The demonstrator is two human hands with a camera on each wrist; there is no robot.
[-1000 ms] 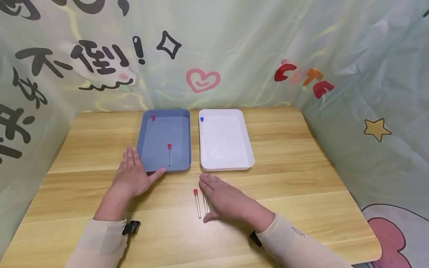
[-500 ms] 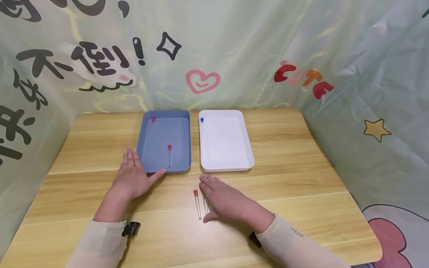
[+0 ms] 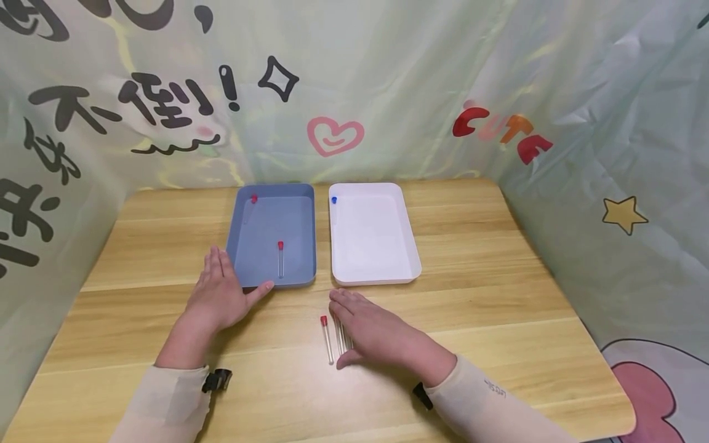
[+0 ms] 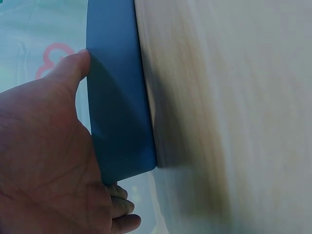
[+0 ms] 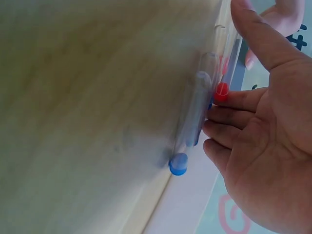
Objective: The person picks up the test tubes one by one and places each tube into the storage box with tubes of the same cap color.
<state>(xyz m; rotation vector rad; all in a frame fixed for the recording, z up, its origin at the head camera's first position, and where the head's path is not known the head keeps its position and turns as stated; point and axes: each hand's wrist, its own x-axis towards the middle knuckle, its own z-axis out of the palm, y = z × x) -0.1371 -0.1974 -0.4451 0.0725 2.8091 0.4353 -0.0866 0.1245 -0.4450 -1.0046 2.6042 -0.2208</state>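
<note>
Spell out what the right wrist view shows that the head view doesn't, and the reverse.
Only the right wrist view shows the palm of the right hand and the blue caps of tubes near it, hidden from above.
Only the head view shows both hands' backs and the insides of the blue tray and white tray.
Both show the wooden table and a red-capped tube.
</note>
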